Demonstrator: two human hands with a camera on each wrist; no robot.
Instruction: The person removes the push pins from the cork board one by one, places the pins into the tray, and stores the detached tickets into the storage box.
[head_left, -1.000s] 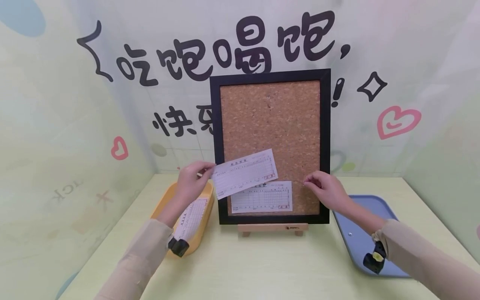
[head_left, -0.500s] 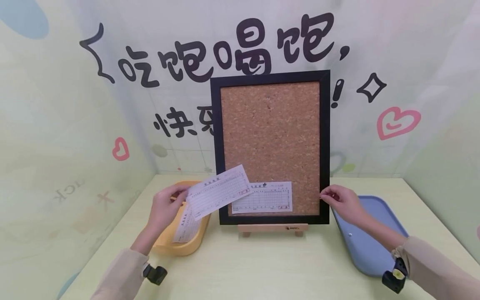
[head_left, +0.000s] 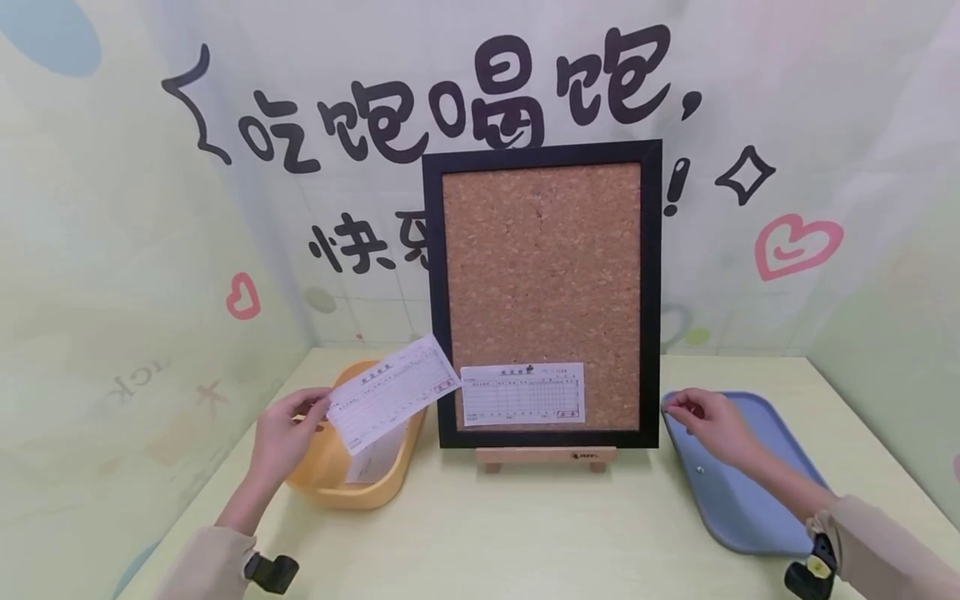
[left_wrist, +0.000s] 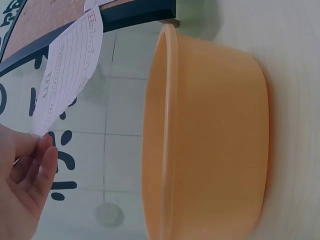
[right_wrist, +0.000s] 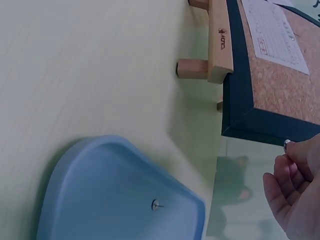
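My left hand (head_left: 285, 437) pinches a white printed receipt slip (head_left: 397, 387) by its left corner. The slip tilts up to the right over the yellow basket (head_left: 367, 498); in the left wrist view it bows slightly. A second slip (head_left: 382, 458) lies in the basket, partly covered. Another printed slip (head_left: 517, 396) is fixed low on the framed corkboard (head_left: 543, 267), a small dark spot at its top edge. My right hand (head_left: 712, 425), above the blue tray's far left corner, pinches a small silver thumbtack (right_wrist: 287, 144) between thumb and fingertip.
The blue tray (head_left: 757, 492) stands at the right with one loose thumbtack (right_wrist: 156, 205) in it. A small wooden easel (head_left: 545, 455) bears the corkboard on the pale table (head_left: 540, 533). A printed backdrop (head_left: 360, 50) rises behind.
My left hand has drawn the slip left and down, off the corkboard to over the basket. My right hand has moved right, from in front of the board to over the blue tray.
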